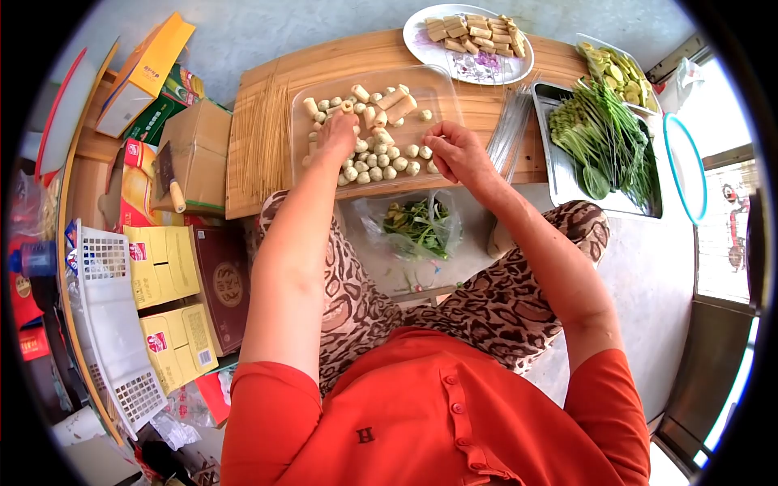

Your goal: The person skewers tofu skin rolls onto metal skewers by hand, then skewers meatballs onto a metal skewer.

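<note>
A clear plastic tray point(445, 81) on the wooden table holds pale green-flecked balls point(389, 172) and tan rolled pieces point(395, 99). My left hand point(339, 136) reaches over the tray's left half, its fingers closed around a short tan roll point(347, 106). Above the tray's right edge, beside several balls, my right hand point(458, 154) is pinched closed. Whatever sits between those fingertips is too thin or hidden to make out. Thin metal skewers point(510, 121) lie to the right of the tray, and thin bamboo sticks point(258, 134) to its left.
An oval plate point(417, 44) of tan rolls stands at the back. On the right, a metal tray point(559, 190) holds leafy greens, near a dish of sliced vegetables point(620, 74). A bag of greens point(417, 227) hangs below the table edge. Boxes point(198, 150) and a knife point(172, 182) are left.
</note>
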A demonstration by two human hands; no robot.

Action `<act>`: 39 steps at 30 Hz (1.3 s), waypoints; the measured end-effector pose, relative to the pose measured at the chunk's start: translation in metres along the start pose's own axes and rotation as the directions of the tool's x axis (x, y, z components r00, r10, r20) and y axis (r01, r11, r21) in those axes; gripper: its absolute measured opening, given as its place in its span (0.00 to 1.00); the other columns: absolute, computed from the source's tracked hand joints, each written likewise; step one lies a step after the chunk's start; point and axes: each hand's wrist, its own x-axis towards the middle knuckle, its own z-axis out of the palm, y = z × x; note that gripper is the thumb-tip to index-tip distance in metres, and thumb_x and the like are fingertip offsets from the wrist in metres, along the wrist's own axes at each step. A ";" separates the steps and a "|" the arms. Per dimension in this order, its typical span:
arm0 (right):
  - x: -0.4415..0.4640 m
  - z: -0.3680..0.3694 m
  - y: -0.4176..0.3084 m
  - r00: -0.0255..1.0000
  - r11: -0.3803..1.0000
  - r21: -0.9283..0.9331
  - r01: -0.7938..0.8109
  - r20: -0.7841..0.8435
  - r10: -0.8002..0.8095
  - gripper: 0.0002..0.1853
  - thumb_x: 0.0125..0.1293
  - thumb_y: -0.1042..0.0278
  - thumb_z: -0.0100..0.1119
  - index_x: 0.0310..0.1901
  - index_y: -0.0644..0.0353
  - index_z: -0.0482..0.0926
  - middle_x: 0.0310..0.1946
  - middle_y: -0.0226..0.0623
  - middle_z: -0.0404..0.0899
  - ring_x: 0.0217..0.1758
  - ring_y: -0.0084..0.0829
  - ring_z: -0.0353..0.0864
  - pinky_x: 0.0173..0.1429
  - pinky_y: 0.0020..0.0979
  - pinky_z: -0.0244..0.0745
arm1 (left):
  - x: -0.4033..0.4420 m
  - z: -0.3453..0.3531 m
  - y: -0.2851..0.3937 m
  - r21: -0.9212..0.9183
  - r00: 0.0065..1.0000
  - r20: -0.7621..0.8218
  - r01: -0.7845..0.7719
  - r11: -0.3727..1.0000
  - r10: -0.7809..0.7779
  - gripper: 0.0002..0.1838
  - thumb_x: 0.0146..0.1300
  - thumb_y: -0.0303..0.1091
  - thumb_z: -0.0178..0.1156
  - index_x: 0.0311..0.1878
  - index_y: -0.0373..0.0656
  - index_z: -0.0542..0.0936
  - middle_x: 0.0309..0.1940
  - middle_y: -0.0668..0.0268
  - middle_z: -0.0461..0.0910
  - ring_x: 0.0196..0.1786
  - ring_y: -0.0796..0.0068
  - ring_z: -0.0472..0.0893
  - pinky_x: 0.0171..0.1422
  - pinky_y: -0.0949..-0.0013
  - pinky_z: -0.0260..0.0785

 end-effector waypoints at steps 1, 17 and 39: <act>0.000 -0.001 0.000 1.000 1.000 0.013 -0.002 0.006 0.002 0.07 0.68 0.66 0.52 0.37 0.61 0.73 0.13 0.25 0.67 0.12 0.16 0.60 0.15 0.20 0.54 | 0.005 0.001 -0.001 0.000 1.000 0.000 -0.002 1.000 0.002 0.14 0.56 0.29 0.58 0.47 0.52 0.79 0.53 0.63 0.76 0.52 0.53 0.76 0.56 0.56 0.68; -0.007 0.004 -0.001 0.997 0.997 -0.074 0.038 0.076 -0.032 0.08 0.68 0.67 0.53 0.34 0.62 0.72 0.14 0.24 0.65 0.14 0.15 0.62 0.17 0.21 0.54 | 0.020 -0.025 -0.002 -0.926 0.948 0.283 0.230 -0.300 -0.145 0.15 0.61 0.28 0.59 0.48 0.30 0.73 0.40 0.55 0.77 0.42 0.65 0.78 0.47 0.67 0.75; -0.003 0.006 0.004 0.998 0.993 -0.117 0.018 0.068 -0.010 0.09 0.68 0.66 0.52 0.34 0.62 0.72 0.13 0.24 0.65 0.13 0.16 0.62 0.17 0.22 0.54 | 0.015 -0.029 0.004 -0.911 0.955 0.289 0.250 -0.329 -0.074 0.13 0.60 0.27 0.60 0.46 0.31 0.74 0.41 0.54 0.78 0.40 0.66 0.80 0.45 0.67 0.77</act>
